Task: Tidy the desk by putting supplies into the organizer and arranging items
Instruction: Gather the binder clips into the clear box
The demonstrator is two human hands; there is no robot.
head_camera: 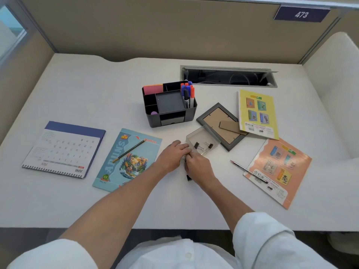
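Note:
A dark grey desk organizer (171,115) stands mid-desk, with several markers (188,94) upright in its right slot and pink sticky notes (153,89) at its back left. In front of it lies a small clear plastic box (202,139) holding binder clips (199,146). My left hand (173,156) and my right hand (198,167) meet just in front of that box, fingertips pinched together on a small binder clip that is mostly hidden. Another black clip (188,178) peeks out under my right wrist.
A desk calendar (62,150) lies at the left. A blue booklet (126,160) with a pencil (129,151) on it sits beside my left arm. A face-down photo frame (219,126), a yellow booklet (257,113), an orange booklet (279,171) and a second pencil (248,171) lie right. A cable slot (228,76) opens behind.

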